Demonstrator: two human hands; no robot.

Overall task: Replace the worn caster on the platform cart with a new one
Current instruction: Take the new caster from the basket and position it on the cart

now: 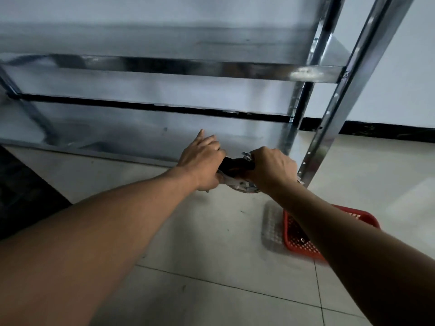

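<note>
Two bare arms reach forward to the caster [237,164] at the lower right corner of a steel cart [146,128]. The caster is just beside the foot of the cart's perforated post [326,142], above a pale tiled floor [211,290].

The left hand [202,158] grips the caster from its left side, fingers curled round the black wheel. The bright metal bracket shows just under the heel of the hand. One finger sticks out straight toward the cart's lowest panel.

The right hand [270,168] is closed in a fist round the caster's right side, knuckles up, hiding most of that side. A small shiny metal part juts out just at its knuckles; what it is cannot be told.

Only the wheel's dark top and a sliver of the bracket show between the two hands. Whether the caster is fastened to the cart or loose cannot be told.

The cart's shelves and rails run across the upper half of the view, blurred and catching light. A red mesh basket [292,229] sits on the floor near the post's foot, partly hidden under the right forearm, with a small dark ring-like item inside it. Behind the cart stands a white wall [400,78] with a black skirting strip [376,131] along the floor's far edge.
</note>
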